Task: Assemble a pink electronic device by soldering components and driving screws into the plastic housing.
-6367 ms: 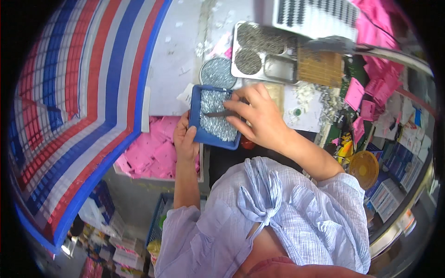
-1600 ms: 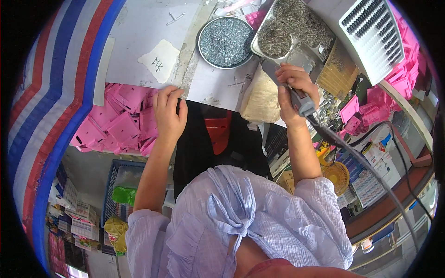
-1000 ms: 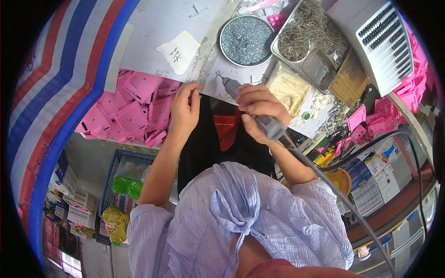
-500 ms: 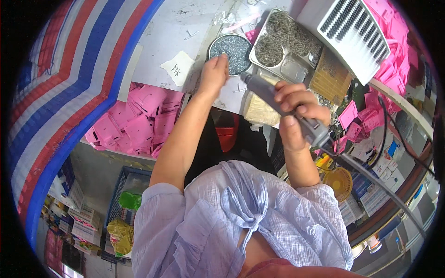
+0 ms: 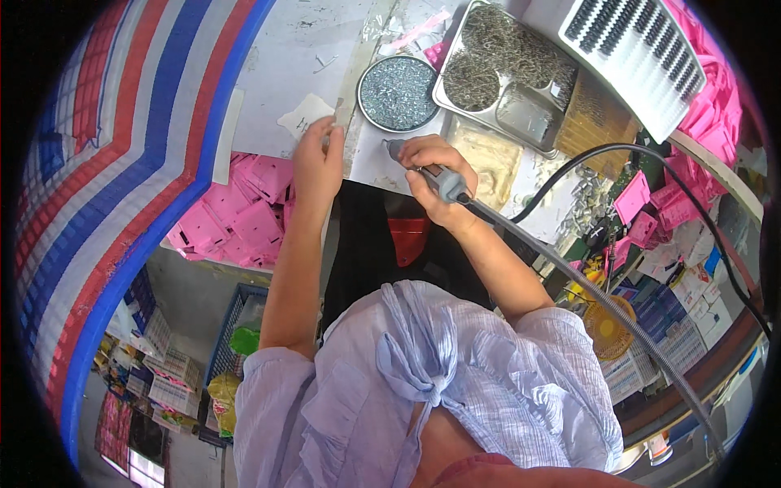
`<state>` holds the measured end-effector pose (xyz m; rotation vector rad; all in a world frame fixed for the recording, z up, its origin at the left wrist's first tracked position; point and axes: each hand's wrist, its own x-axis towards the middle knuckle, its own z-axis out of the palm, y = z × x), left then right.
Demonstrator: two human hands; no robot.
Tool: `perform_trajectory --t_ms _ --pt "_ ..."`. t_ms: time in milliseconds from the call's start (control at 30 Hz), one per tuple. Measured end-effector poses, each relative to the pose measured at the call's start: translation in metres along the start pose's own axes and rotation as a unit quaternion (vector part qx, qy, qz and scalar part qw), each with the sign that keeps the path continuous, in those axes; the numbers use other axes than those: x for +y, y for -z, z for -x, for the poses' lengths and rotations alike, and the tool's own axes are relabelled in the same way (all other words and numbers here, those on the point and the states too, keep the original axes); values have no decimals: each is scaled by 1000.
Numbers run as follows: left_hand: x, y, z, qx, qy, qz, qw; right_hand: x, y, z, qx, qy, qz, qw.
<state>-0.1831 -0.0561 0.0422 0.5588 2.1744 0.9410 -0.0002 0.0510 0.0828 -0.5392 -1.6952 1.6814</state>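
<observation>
My right hand [image 5: 439,163] is wrapped round a grey corded electric screwdriver [image 5: 443,184], whose dark nose points up and left over the front of the white tabletop. My left hand [image 5: 317,163] is over the table to the left of the screwdriver, beside a torn white paper scrap [image 5: 306,115]. Its thumb and forefinger curl toward each other; anything between them is too small to make out. Just beyond both hands sits a round dish [image 5: 398,93] full of small silvery metal pieces that look like screws.
A metal tray [image 5: 533,126] of small springs stands right of the dish, with a yellowish block [image 5: 486,167] before it. A white rack [image 5: 630,57] holds rows of dark pieces. Pink plastic parts [image 5: 240,211] fill an opening at left. The screwdriver's cable [image 5: 561,260] runs lower right.
My left hand has left the dish and moved left and slightly nearer to me. My right hand has brought the screwdriver left and lower, toward the table's front edge.
</observation>
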Motion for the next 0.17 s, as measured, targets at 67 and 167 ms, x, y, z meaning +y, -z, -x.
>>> perform_trajectory --t_ms 67,167 --pt "-18 4 7 -17 32 5 999 1 2 4 -3 -22 -11 1000" --pt "-42 2 16 -24 43 37 998 4 14 10 3 -31 -19 999"
